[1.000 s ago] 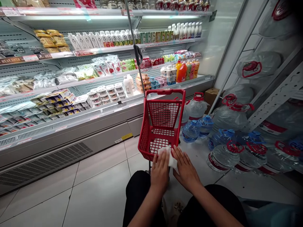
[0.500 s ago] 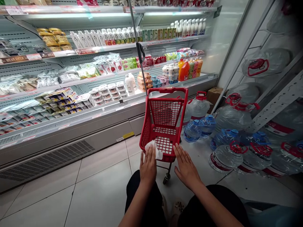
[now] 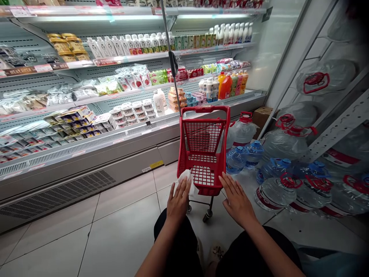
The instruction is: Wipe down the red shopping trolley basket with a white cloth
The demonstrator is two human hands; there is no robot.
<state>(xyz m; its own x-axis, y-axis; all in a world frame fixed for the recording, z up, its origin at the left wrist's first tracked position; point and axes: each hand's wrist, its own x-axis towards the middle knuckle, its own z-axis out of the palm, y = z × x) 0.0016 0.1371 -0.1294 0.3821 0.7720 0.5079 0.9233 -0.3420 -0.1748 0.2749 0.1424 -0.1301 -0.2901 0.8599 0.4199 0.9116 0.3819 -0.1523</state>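
A small red shopping cart (image 3: pixel 223 169) with grid walls stands on the floor in front of me. My left hand (image 3: pixel 178 198) is at its near left corner, with a crumpled white cloth (image 3: pixel 187 177) under the fingers. The cloth lies against the rim there, partly hidden by the hand; it may be a paper wipe. On the near right corner of the cart rests my right hand (image 3: pixel 236 202), its fingers stretched out and holding nothing. The basket's grid floor shows between the two hands.
A lit refrigerated shelf case (image 3: pixel 129 144) with dairy packs and bottles runs behind the cart. Several large water bottles (image 3: pixel 276 193) stand at the right beside a metal rack (image 3: pixel 340 111). Pale floor tiles (image 3: pixel 121 231) lie at the left.
The cart has shifted and turned slightly to the right, and its front wheels show more. Both hands have moved with it, the right one further to the right. The cloth stays under my left hand.
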